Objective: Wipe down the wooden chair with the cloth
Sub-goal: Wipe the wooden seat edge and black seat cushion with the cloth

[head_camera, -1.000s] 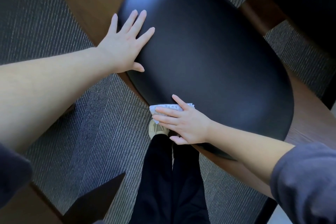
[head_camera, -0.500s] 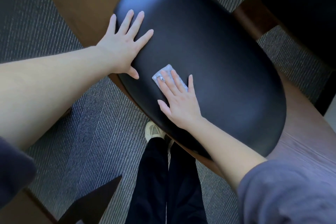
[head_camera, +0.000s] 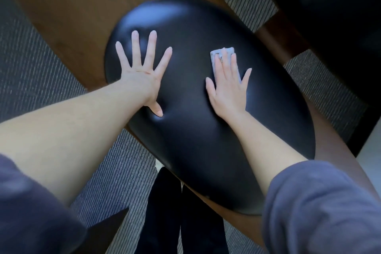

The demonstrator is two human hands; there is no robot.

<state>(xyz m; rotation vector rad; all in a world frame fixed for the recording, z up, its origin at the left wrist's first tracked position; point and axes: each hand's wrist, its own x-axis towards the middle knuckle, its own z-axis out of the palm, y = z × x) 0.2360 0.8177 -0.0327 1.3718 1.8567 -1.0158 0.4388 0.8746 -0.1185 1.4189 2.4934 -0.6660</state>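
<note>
Two grips, one cloth, one chair, two sleeves, two trouser legs.

Left grip (head_camera: 142, 72): released, flat on the left part of the seat (head_camera: 195, 140). Five fingers are spread wide and the thumb dents the pad. It holds nothing.

Right grip (head_camera: 226, 86): also released, palm down with fingers straight. It presses the cloth (head_camera: 214, 55) onto the seat right of centre and does not curl round it. The cloth lies under the fingers. Its far edge and one corner show past the fingertips, and a sliver shows between ring and little finger. The grips are well apart on the same pad.

Around:
- Carpet (head_camera: 37, 64) at left and upper right.
- Left sleeve (head_camera: 31, 212) bottom left; the bare forearm covers part of the carpet.
- Dark wedge (head_camera: 105, 231) low left; cannot tell what it is.
- Chair (head_camera: 68, 16) wood runs under the seat from upper left to lower right.
- Trouser legs (head_camera: 181, 212) bottom centre, at the seat's near edge.
- Right sleeve (head_camera: 319, 208) hides the seat's near-right end.
- Dark bulk (head_camera: 329, 16) top right, too dark to name.

Materials:
- Carpet: grey, ribbed in fine stripes.
- Wood: brown, smooth, matte.
- Seat: black, glossy, padded, rounded oval, with sheen at the far end.
- Cloth: small, pale grey-blue, roughly rectangular.
- Sleeves: grey-blue, soft fabric.
- Trousers: black.
</note>
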